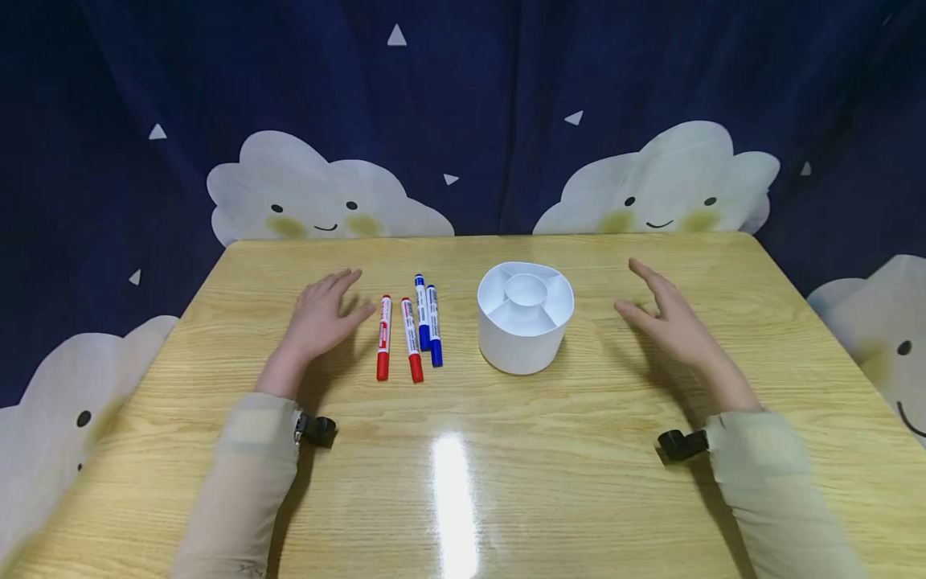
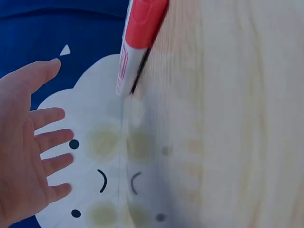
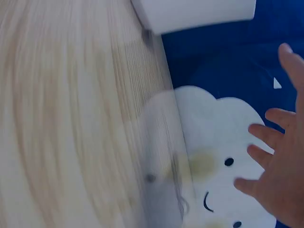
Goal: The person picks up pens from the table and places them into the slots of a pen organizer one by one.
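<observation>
My left hand (image 1: 318,318) hovers over the left part of the table, fingers spread and holding nothing. Just right of its thumb lies a red marker (image 1: 384,338), which the left wrist view shows close up. Beside it lie a second red marker (image 1: 411,339) and two blue markers, one (image 1: 422,312) touching or nearly touching the other (image 1: 434,326). A white round organizer (image 1: 521,350) with a central cup and divided compartments stands upright in the middle. Right of it, my right hand (image 1: 669,322) is held with spread fingers and nothing in them.
The wooden table (image 1: 579,498) is glossy, with a bright reflection near the front. A dark blue curtain (image 1: 492,96) with cloud faces hangs behind its far edge. Small black cameras sit on the left wrist (image 1: 318,431) and right wrist (image 1: 682,445).
</observation>
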The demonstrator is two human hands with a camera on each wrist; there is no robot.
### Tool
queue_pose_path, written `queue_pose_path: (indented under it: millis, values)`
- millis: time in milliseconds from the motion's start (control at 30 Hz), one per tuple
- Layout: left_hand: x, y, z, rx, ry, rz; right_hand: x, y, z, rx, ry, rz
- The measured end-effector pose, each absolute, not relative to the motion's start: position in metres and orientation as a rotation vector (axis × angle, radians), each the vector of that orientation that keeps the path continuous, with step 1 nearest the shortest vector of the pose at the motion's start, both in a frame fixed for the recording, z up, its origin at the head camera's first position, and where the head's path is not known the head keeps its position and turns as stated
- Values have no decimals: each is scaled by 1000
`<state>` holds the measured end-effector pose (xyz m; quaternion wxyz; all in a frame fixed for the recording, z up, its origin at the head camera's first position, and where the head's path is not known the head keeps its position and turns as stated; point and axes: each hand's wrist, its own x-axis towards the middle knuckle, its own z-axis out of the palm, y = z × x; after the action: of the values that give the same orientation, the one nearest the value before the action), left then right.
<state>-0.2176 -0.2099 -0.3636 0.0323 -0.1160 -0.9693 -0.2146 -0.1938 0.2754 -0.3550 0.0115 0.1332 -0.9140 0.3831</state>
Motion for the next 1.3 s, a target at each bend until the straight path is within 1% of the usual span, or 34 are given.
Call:
queue_pose_path:
  millis: [100,300,400,800,1300]
  values:
    - [-220,-203,-364,-317,-2971,-781,-196,263,-359,488,-2782,1363]
    - [-227,-189,-369,-226,-2954,-1000,-201,237,-366,742,-2602,1683]
    - [-230,-183,-372,-191,-2972,-1054,-203,227,-367,804,-2554,1791]
    - [-238,-169,-374,8,-3136,-1104,-202,207,-365,747,-2555,1847]
    - [-246,-164,-377,100,-3134,-1126,-203,204,-365,727,-2520,1925]
